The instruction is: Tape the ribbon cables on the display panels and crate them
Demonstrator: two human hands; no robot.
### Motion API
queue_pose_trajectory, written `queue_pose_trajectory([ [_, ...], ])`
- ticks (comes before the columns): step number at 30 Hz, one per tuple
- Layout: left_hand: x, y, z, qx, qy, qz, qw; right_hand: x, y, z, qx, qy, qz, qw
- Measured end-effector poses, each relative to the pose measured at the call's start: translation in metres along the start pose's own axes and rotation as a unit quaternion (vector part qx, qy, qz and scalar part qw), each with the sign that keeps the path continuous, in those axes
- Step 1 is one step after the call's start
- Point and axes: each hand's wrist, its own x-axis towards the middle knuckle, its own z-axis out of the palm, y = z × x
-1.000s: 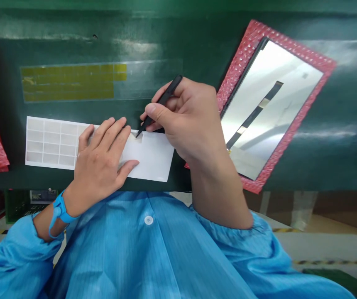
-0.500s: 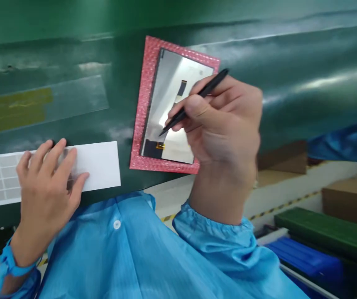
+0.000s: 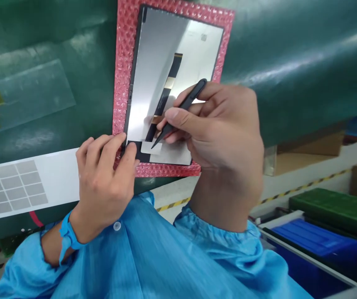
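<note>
My right hand [image 3: 222, 124] pinches black tweezers [image 3: 184, 106], their tips pointing down and left. At the tips a small pale sticker [image 3: 147, 148] lies over the black strip at the bottom of a display panel [image 3: 197, 50]. A dark flex cable [image 3: 164, 95] runs up the panel's silvery back. Beneath the panel is a pink bubble-wrap sheet [image 3: 124, 54]. My left hand [image 3: 106, 174] rests at the panel's lower left corner, fingers stretched out and touching its edge. Partly under that hand lies a white sheet with grey sticker squares [image 3: 60, 176].
A clear plastic strip with a yellow part [image 3: 35, 91] lies on the green mat [image 3: 88, 116]. On the right, below the table edge, are a cardboard box [image 3: 312, 145], a blue bin [image 3: 315, 238] and a green lid [image 3: 331, 207].
My left hand has moved right from the sticker sheet to the panel's corner. The tweezers' tips have come lower, and the pale sticker now shows over the panel's bottom strip. The view has shifted closer.
</note>
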Motion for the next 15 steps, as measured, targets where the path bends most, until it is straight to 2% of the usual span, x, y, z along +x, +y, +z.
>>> queue_pose_trajectory([
  [8, 0.001, 0.002, -0.004, 0.000, -0.016, -0.007, 1.000, 0.000, -0.002, 0.001, -0.001, 0.019, -0.020, 1.000],
  [15, 0.001, 0.003, -0.003, 0.009, -0.010, 0.002, 1.000, -0.002, -0.011, 0.003, -0.029, 0.020, 0.009, 0.999],
])
